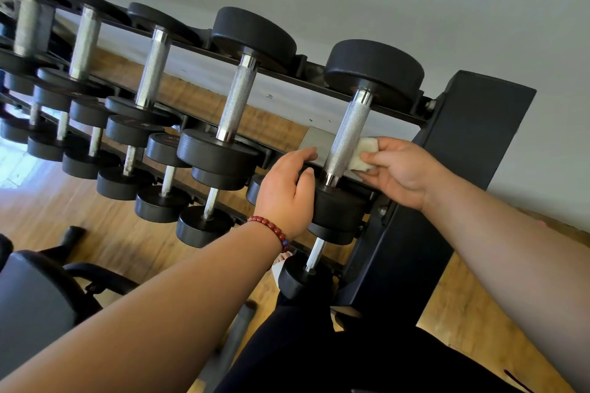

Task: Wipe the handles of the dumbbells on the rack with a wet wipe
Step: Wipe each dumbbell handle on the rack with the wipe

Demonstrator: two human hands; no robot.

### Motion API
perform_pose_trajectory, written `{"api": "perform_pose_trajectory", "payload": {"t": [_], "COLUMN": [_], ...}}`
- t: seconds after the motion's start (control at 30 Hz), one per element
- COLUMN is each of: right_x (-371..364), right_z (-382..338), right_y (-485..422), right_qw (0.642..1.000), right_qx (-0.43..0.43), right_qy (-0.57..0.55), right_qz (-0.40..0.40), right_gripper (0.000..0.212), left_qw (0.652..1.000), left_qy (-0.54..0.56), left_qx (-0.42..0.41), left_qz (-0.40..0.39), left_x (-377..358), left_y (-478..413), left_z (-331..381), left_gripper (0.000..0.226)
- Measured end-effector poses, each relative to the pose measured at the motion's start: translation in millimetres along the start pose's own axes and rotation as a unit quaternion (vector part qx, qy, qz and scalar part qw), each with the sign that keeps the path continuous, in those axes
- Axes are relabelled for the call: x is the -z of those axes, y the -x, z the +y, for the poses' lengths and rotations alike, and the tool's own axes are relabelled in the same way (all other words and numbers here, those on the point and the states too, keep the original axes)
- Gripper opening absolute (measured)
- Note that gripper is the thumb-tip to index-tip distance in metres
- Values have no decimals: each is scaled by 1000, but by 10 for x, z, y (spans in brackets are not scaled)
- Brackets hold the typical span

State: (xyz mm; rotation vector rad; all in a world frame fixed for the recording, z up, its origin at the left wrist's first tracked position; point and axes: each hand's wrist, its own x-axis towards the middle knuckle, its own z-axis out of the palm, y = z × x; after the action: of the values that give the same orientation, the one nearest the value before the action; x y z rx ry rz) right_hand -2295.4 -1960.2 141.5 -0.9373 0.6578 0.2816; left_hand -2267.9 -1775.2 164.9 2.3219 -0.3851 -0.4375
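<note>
The wipe (362, 155) is judged light, soft and limp, likely damp, so it is best kept folded into a pad and pinched by its outer edge, leaving a flat face free for rubbing. It is pinched in that way between the thumb and curled fingers of the right hand (399, 169), and its free face is pressed against the right side of the handle (348, 134), low down near the front head. The handle is knurled steel, stiff and rough, so the wipe may be expected to drag and snag rather than slide. The dumbbell (373, 72) is judged heavy and unlikely to shift; it lies at the right end of the top tier of the rack (472, 124). Its near head is gripped by the left hand (285, 191), fingers curled over the rim, just left of the handle.
</note>
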Motion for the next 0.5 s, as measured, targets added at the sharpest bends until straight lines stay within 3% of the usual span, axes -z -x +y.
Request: {"api": "perform_pose_trajectory", "payload": {"t": [0.5], "right_x": [-2], "right_z": [-34], "right_y": [29], "right_qw": [1000], "right_qx": [20], "right_qy": [-5], "right_qz": [3], "right_gripper": [26], "left_qw": [1000], "left_qy": [1], "left_qx": [-5], "left_qz": [2], "left_x": [0], "left_y": [-6], "left_z": [-18], "left_gripper": [39]}}
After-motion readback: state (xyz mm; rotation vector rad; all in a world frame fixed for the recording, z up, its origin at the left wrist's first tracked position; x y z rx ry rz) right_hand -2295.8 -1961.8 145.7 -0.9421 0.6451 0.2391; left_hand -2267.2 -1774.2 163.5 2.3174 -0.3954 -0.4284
